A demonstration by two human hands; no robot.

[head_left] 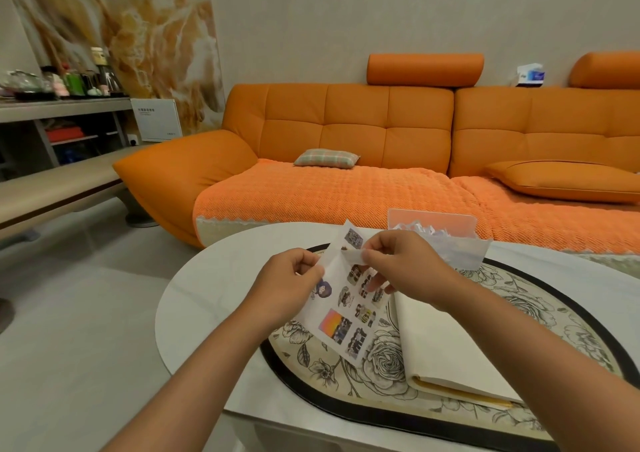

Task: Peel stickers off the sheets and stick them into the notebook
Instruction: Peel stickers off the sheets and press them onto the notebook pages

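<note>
Sticker sheet [341,313] is held up off the table [207,296], tilted, its lower corner hanging over the flowered mat [381,358] and just left of the open notebook [446,341], which lies flat on that mat with blank cream pages showing; the left hand [287,278] pinches the sheet's left edge, fingers curled round it, while the right hand [405,261] is closed at the upper middle of the sheet, thumb and forefinger nipping what looks like a pale sticker [353,255] lifting from the backing, though it is too small to say how far it has come free; the right hand's other fingers seem to lie behind the sheet. By the look of it the sheet is very light, thin and floppy; it bows between the two hands, so it likely needs that steadying grip at the edge, clear of the printed pieces, or it will fold and follow the pull. Each sticker is probably flimsier still, apt to curl, tear or cling to a fingertip; best taken at a corner or rim, with as little of the gummed side touched as can be managed, and drawn off low and slowly. The notebook looks stiff enough to lie put while a sticker is pressed down. Behind the hands stands a clear box [433,221] holding crumpled white scraps.
</note>
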